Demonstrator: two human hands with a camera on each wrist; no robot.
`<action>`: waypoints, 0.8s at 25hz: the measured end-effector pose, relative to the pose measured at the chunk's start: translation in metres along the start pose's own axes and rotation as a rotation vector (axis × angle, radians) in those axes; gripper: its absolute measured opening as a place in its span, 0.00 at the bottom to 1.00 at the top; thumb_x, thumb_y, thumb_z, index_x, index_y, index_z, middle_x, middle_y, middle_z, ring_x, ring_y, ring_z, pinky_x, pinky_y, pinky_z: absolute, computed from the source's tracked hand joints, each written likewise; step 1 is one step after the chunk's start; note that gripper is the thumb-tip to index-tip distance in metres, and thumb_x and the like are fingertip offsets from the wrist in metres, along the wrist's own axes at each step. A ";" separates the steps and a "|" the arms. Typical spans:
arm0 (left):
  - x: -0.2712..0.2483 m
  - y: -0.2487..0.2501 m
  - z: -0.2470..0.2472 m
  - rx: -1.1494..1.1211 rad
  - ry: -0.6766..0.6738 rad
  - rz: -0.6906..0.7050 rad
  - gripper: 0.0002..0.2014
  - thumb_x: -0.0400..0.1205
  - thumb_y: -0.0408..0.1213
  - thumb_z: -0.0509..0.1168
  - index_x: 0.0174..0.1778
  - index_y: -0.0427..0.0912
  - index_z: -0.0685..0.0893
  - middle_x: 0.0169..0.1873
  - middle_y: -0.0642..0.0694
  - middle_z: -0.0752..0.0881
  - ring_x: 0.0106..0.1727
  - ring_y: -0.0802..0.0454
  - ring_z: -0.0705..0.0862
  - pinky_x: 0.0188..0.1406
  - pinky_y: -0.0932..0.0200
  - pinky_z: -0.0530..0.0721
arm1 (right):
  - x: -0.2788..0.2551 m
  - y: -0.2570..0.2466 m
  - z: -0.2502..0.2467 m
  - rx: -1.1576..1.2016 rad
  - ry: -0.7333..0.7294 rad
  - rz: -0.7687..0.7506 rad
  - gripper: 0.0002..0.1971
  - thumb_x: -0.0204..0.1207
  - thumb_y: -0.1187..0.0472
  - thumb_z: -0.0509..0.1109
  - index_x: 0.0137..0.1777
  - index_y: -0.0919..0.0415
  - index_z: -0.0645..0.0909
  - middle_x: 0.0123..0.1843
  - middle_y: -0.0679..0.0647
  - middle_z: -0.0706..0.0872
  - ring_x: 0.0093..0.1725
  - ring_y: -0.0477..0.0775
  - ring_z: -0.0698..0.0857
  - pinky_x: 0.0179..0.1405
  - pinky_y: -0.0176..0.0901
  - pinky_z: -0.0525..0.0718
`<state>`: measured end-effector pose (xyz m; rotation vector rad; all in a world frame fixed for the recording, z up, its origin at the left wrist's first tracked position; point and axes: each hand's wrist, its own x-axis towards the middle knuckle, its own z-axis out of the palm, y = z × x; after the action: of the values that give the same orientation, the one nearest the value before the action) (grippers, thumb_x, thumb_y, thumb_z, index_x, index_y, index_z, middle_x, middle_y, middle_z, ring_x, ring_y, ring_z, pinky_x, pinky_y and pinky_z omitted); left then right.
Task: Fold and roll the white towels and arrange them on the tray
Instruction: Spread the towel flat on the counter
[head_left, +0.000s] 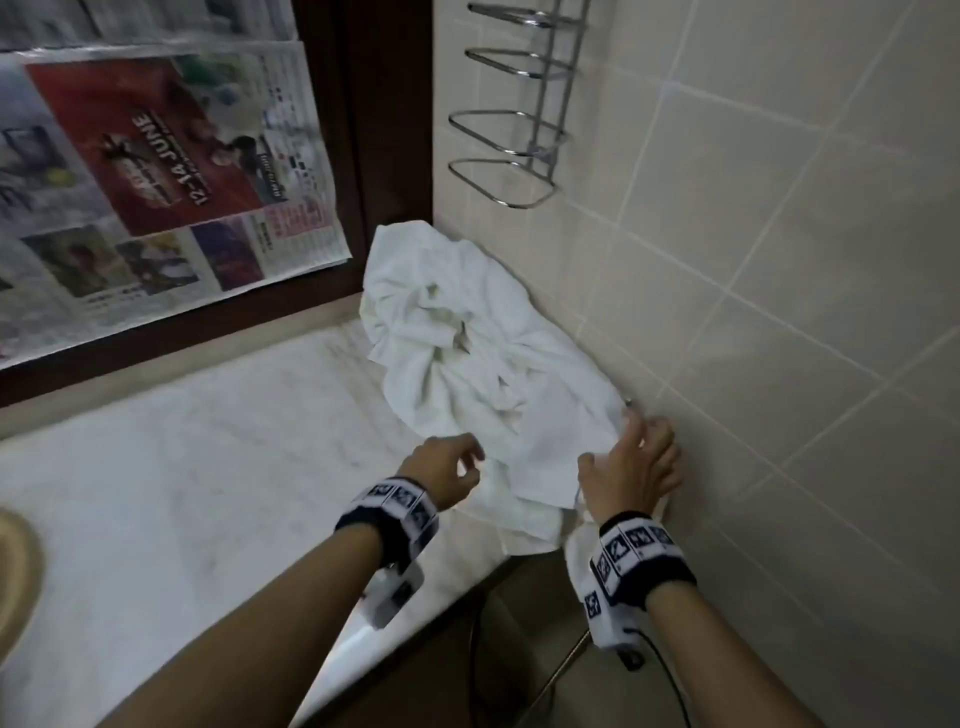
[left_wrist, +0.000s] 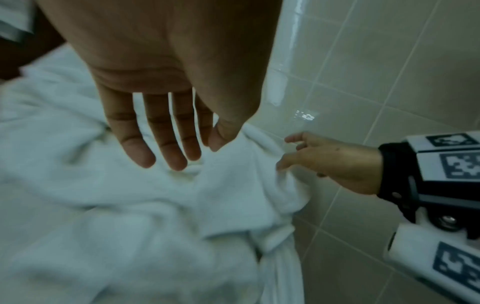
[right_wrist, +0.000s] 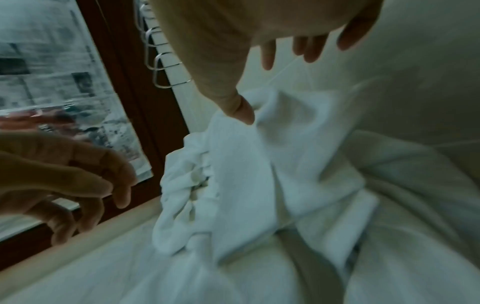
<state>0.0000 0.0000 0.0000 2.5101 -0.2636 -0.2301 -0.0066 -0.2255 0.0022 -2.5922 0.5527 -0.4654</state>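
- White towels (head_left: 467, 343): one crumpled heap, unfolded and unrolled, lying on the marble worktop (head_left: 208, 467) in the corner against the tiled wall (head_left: 753, 260); the near edge spills over the worktop's front (how many towels make up the heap cannot be told).
- Tray: not in any view; a pale rounded rim (head_left: 15, 566) shows at the far left edge of the head view, but what it belongs to cannot be told.
- Left hand (head_left: 447, 467): fingers spread and fairly straight, hovering just above the near part of the heap, holding nothing (the left wrist view shows the fingers (left_wrist: 161, 144) clear of the cloth).
- Right hand (head_left: 634, 462): beside the wall, thumb and forefinger pinching a fold at the heap's right edge, the other fingers loose (the pinch reads best in the left wrist view, (left_wrist: 330, 164)).
- Progress, judged: at the very start. No fold made, no roll formed, nothing placed on a tray.
- Remaining, judged: separate one towel, spread it flat, fold, roll, repeat for the rest, then arrange.
- Surroundings: chrome wire rack (head_left: 519, 104) on the wall above; newspaper sheets (head_left: 156, 156) covering the framed pane behind the worktop.
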 end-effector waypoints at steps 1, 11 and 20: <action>0.012 0.011 0.002 -0.006 -0.007 0.016 0.10 0.79 0.41 0.65 0.56 0.52 0.82 0.49 0.58 0.88 0.45 0.51 0.86 0.51 0.49 0.85 | 0.007 0.000 -0.006 -0.053 -0.052 0.080 0.36 0.64 0.57 0.76 0.73 0.55 0.68 0.76 0.61 0.65 0.71 0.63 0.63 0.66 0.63 0.64; 0.044 0.094 0.000 0.148 -0.194 0.163 0.38 0.61 0.69 0.75 0.63 0.56 0.74 0.55 0.59 0.82 0.52 0.55 0.79 0.52 0.52 0.79 | 0.063 -0.027 -0.055 0.579 -0.348 0.041 0.11 0.77 0.52 0.73 0.42 0.58 0.79 0.42 0.55 0.87 0.45 0.57 0.85 0.44 0.45 0.80; 0.051 0.096 -0.081 -0.339 0.282 0.234 0.05 0.80 0.36 0.65 0.39 0.41 0.82 0.34 0.49 0.87 0.29 0.49 0.88 0.25 0.46 0.87 | 0.127 -0.125 -0.116 0.811 -0.181 -0.261 0.11 0.79 0.65 0.69 0.40 0.48 0.80 0.33 0.49 0.85 0.34 0.51 0.81 0.39 0.46 0.82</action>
<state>0.0541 -0.0448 0.1159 2.1211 -0.3656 0.1609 0.0932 -0.2207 0.1900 -1.8884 -0.0543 -0.4168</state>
